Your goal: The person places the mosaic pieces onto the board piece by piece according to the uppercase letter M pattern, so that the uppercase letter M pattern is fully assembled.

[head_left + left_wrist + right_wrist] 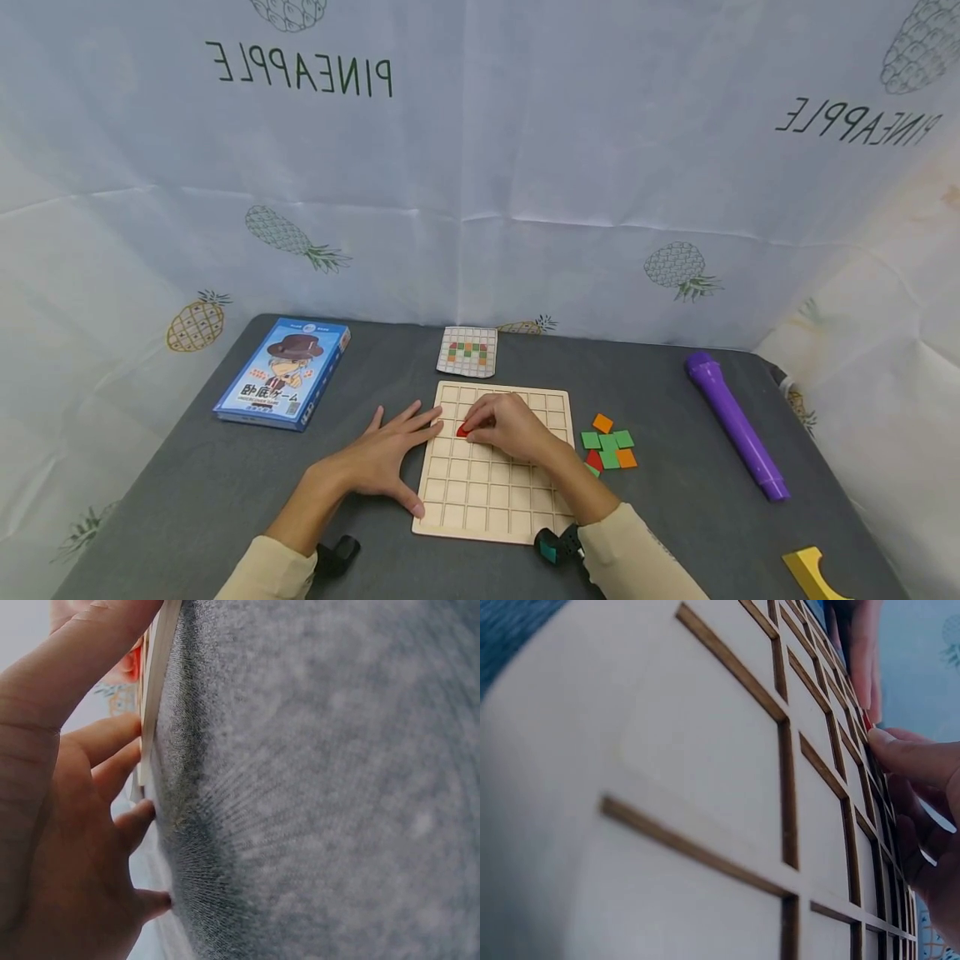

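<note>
A pale wooden board (476, 518) with a grid of square recesses lies on the dark table. My right hand (510, 425) pinches a red tile (462, 432) between thumb and fingers, over the board's upper left part. In the right wrist view a sliver of the red tile (867, 720) shows by the thumb tip; fingers hide most of it. My left hand (382, 458) is spread at the board's left side, thumb at the lower left corner and fingertips along the edge. Its straight fingers also reach the board's edge (156, 682) in the left wrist view.
Loose green, orange and red tiles (607, 442) lie right of the board. Behind it is a card (467, 353) with a coloured grid pattern. A blue box (281, 375) lies at the left, a purple microphone-shaped tube (738, 425) at the right, a yellow curved piece (813, 575) nearer.
</note>
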{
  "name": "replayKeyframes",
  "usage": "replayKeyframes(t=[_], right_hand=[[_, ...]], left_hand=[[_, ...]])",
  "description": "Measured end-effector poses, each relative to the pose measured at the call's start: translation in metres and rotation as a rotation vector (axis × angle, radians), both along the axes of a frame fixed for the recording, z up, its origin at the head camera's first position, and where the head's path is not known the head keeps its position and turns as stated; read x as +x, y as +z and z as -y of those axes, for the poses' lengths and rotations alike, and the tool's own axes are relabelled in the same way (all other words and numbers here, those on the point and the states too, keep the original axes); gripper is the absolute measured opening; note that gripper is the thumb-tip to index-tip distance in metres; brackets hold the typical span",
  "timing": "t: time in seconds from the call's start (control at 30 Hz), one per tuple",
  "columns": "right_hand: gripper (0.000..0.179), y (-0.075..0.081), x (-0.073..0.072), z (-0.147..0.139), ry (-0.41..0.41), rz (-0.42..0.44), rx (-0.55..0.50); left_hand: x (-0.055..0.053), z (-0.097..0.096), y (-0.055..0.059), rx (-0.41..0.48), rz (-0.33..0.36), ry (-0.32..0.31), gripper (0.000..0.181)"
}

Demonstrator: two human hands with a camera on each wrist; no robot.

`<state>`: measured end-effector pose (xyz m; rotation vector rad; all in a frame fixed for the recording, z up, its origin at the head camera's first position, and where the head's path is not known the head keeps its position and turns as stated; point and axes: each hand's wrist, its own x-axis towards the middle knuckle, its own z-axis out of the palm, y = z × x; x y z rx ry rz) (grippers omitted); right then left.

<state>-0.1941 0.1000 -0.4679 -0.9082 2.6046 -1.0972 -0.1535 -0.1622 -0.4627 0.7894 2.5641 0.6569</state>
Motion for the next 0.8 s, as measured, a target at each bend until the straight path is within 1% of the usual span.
replayKeyframes(t=[0.17, 0.33, 0.47, 0.63, 0.8], right_hand=[[0.008, -0.0006, -0.0010, -0.0018, 0.004, 0.010, -0.010], [0.007, -0.0015, -0.0016, -0.0026, 0.006, 0.021, -0.009], [0.009, -0.0006, -0.0006, -0.0037, -0.006, 0.035, 0.001], [0.009, -0.0016, -0.0008, -0.0041, -0.017, 0.029, 0.007], [0.010, -0.0028, -0.0017, -0.0023, -0.009, 0.024, 0.001]], left_hand=[[-0.0007, -0.0001, -0.0005, 0.003, -0.003, -0.004, 0.123], [0.0004, 0.0003, 0.0014, 0.011, 0.002, -0.002, 0.122], [0.0008, 0.0002, 0.0018, 0.016, 0.009, -0.012, 0.121], [0.0005, -0.0001, 0.0012, 0.022, 0.012, -0.033, 0.122], [0.0000, -0.0003, 0.0005, 0.021, 0.014, -0.030, 0.122]])
